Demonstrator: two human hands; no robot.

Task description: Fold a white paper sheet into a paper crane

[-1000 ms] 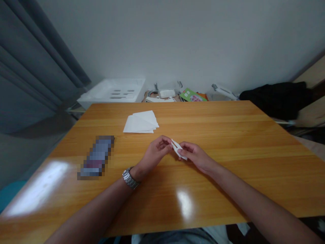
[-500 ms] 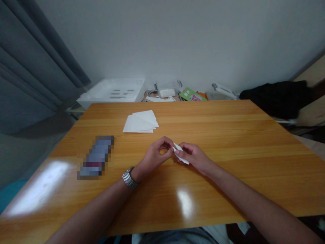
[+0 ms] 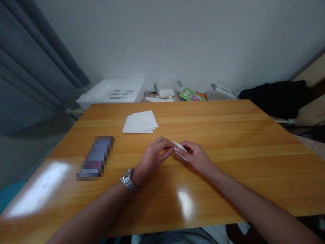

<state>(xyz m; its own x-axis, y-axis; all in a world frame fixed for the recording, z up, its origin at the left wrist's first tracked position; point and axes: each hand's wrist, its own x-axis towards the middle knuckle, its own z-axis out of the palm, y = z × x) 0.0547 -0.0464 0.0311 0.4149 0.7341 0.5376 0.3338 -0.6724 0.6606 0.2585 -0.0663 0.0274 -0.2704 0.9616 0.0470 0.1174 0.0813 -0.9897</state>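
Observation:
Over the middle of the wooden table (image 3: pixel 228 135), both my hands are at a small piece of folded white paper (image 3: pixel 181 155). My right hand (image 3: pixel 194 152) is closed round it, the thumb lying on its near side. The fingertips of my left hand (image 3: pixel 156 152), which has a metal watch (image 3: pixel 129 179) at its wrist, pinch the left end of the paper. Part of the paper is hidden by my fingers. Beyond my left hand lies a loose stack of white paper sheets (image 3: pixel 140 122).
A phone-like device (image 3: pixel 96 157), blurred out by pixels, lies on the left of the table. Behind the far edge are a white foam tray (image 3: pixel 111 91), a green booklet (image 3: pixel 191 95) and dark cloth (image 3: pixel 276 98). A grey curtain (image 3: pixel 33 61) hangs at left.
My left fingers have straightened a little and drawn closer together at the paper's end. The folded paper has turned slightly, and a gap shows between its layers.

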